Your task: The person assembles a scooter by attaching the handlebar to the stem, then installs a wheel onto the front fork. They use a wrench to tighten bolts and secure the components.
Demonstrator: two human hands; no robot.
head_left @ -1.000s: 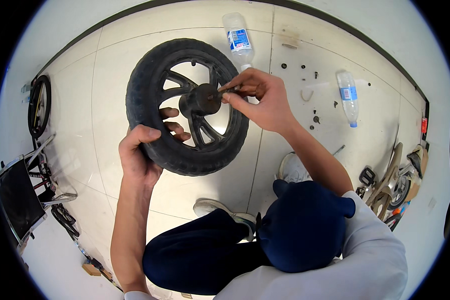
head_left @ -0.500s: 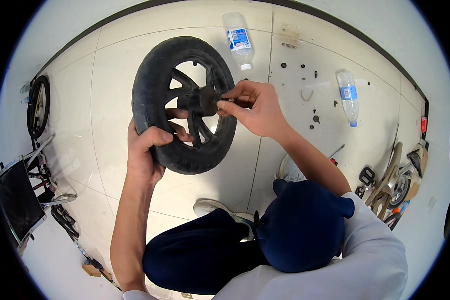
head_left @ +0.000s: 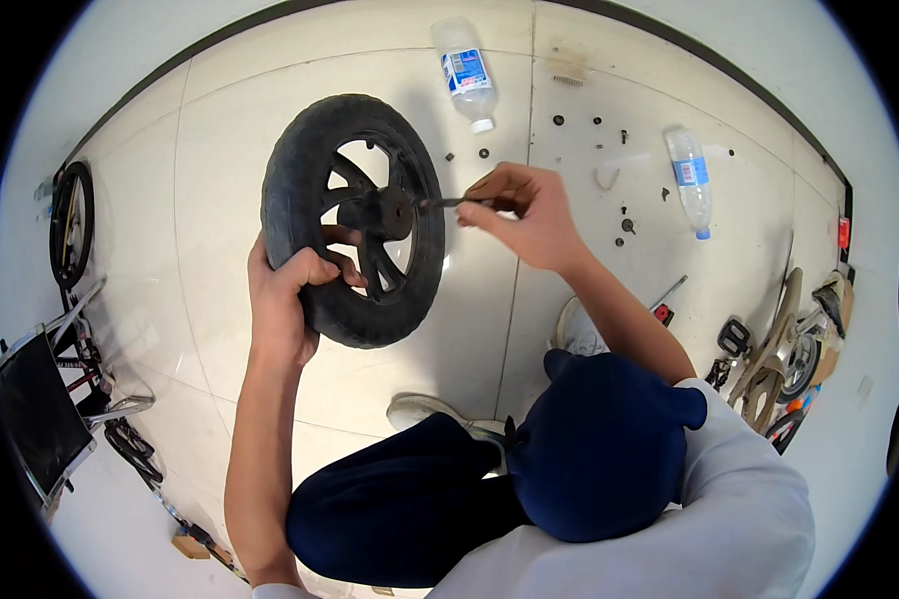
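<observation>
A small black wheel (head_left: 288, 195) with a thick tyre and dark spokes is held up off the floor, tilted. My left hand (head_left: 288, 299) grips the tyre's lower left, its thumb on the tread and its fingers reaching through between the spokes. Just right of the wheel's hub (head_left: 394, 214), my right hand (head_left: 531, 218) pinches a thin dark axle rod (head_left: 444, 203) between thumb and fingertips. The rod points at the wheel, and the hub's centre hole shows. Part of the rod is hidden by my fingers.
Two clear plastic bottles (head_left: 467, 85) (head_left: 689, 185) lie on the tiled floor. Small black parts (head_left: 627, 226) and a spring (head_left: 567, 80) are scattered between and beside them. A black-seated chair (head_left: 35, 414) stands at left; bike parts (head_left: 784, 369) lean at right.
My right hand has drawn back from the hub, and the axle rod now shows outside it. The wheel has shifted slightly left and turned, showing more of the hub's end.
</observation>
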